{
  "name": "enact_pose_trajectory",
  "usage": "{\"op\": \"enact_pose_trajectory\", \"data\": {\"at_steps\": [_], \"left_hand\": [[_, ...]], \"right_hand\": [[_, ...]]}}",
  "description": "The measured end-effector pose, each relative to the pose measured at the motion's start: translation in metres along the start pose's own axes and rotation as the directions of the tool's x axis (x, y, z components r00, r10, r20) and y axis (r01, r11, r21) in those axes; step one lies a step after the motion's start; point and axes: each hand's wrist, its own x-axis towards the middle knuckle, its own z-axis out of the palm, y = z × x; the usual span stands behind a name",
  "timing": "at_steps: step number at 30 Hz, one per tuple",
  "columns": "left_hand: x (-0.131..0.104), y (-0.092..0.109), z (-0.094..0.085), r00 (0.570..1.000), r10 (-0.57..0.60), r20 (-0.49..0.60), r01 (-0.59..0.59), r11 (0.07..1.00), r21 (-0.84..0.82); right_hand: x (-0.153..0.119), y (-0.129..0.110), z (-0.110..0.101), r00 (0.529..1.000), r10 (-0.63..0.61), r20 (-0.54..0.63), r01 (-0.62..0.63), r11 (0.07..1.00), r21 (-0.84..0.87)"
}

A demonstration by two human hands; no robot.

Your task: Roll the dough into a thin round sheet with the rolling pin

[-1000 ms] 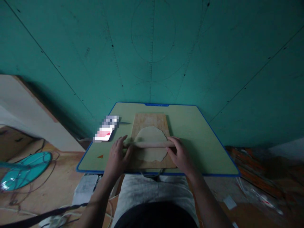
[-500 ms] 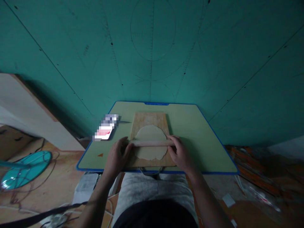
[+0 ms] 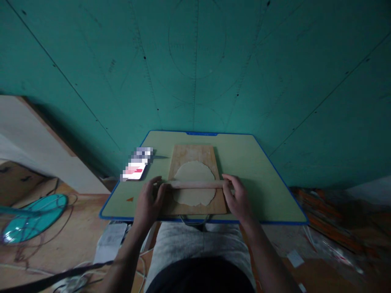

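Note:
A pale rolling pin [image 3: 195, 184] lies crosswise over a flat, roundish sheet of dough [image 3: 194, 171]. Under the dough is a wooden board [image 3: 194, 152]. My left hand [image 3: 150, 200] grips the pin's left end between thumb and fingers. At the right end, my right hand [image 3: 236, 196] has its fingers and thumb closed around the pin, just past the board's right edge. The dough's edge is slightly ragged and shows both above and below the pin.
The board rests on a light green table [image 3: 244, 162] with a blue rim. A lit phone [image 3: 137, 167], a thin knife-like blade [image 3: 160, 157] and a small orange triangle [image 3: 130, 199] lie left of it. A green wall [image 3: 195, 89] stands behind.
My right hand has shifted outward to the right along the pin, toward its end. My left hand has moved slightly to the left. The dough and board look the same.

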Motion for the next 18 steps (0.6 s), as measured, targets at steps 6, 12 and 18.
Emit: {"op": "enact_pose_trajectory", "data": {"at_steps": [6,12,18], "left_hand": [[0.0013,0.0037,-0.0032,0.995,-0.054,-0.082,0.058,0.997,0.054],[0.0004,0.0086,-0.0052,0.993,-0.103,-0.048,0.104,0.995,-0.001],[0.0001,0.0078,-0.0042,0.997,-0.052,-0.053,0.053,0.999,0.014]], "right_hand": [[0.0006,0.0035,0.0019,0.987,0.115,-0.113,-0.120,0.992,-0.042],[0.0010,0.0007,0.0003,0.980,0.192,-0.060,-0.194,0.980,-0.037],[0.0018,-0.0029,-0.0003,0.985,0.169,-0.036,-0.170,0.984,-0.043]]}}
